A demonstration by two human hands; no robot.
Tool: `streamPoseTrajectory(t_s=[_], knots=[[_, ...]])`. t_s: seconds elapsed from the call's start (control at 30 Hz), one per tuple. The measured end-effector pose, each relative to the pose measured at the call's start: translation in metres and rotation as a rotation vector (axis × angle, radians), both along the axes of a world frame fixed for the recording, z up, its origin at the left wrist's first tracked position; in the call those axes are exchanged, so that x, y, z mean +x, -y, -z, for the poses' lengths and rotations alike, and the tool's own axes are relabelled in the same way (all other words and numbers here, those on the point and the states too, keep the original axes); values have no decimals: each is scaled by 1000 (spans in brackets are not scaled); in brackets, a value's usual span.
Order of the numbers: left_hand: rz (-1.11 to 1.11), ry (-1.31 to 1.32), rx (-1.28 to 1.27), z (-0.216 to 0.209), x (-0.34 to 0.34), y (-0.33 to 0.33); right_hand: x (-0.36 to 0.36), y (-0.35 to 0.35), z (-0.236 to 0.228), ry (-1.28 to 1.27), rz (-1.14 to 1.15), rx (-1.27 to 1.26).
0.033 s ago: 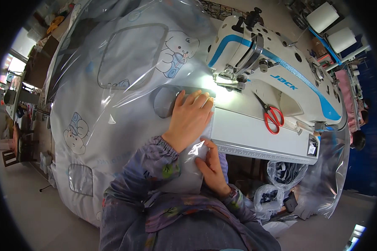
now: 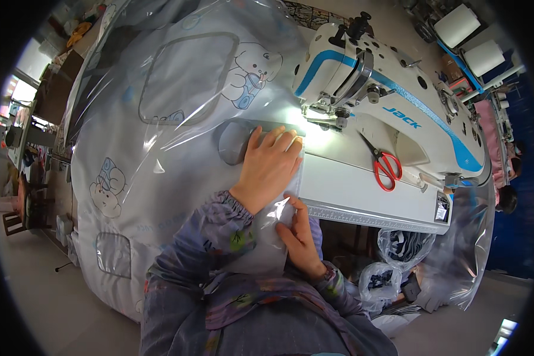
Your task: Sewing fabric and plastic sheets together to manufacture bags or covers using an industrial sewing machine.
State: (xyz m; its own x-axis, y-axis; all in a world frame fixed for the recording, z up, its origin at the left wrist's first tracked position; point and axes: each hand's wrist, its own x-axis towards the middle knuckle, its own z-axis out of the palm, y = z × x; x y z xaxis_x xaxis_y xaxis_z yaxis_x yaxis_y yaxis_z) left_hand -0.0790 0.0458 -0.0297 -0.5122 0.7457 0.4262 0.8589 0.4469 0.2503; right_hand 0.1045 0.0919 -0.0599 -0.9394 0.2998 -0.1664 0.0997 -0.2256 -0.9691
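My left hand [image 2: 269,171] lies flat on a grey plastic-coated fabric sheet [image 2: 178,160], its fingers slightly spread and pointing toward the lit needle area of a white and blue sewing machine [image 2: 338,65]. Under those fingertips runs a darker grey strip [image 2: 234,142] that curls into a loop at its left end. Nearer to me, my right hand [image 2: 304,242] pinches the shiny right edge of the sheet between thumb and fingers. Bear drawings and clear window panels with grey borders mark the sheet. The needle tip itself is lost in the glare.
Red-handled scissors [image 2: 387,169] lie on the machine bed, right of my hands. A ruler strip [image 2: 368,218] edges the table front. Below it hang clear plastic bags [image 2: 381,283] with dark pieces inside. White thread cones [image 2: 483,58] stand at the far right.
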Motion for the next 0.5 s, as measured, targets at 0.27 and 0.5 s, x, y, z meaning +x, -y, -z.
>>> streamPoseTrajectory(t_s=[0.27, 0.5], knots=[[-11, -136, 13, 13, -31, -22, -16, -7, -17, 171, 32, -184], [409, 150, -17, 21, -3, 29, 10, -14, 11, 78, 25, 480]])
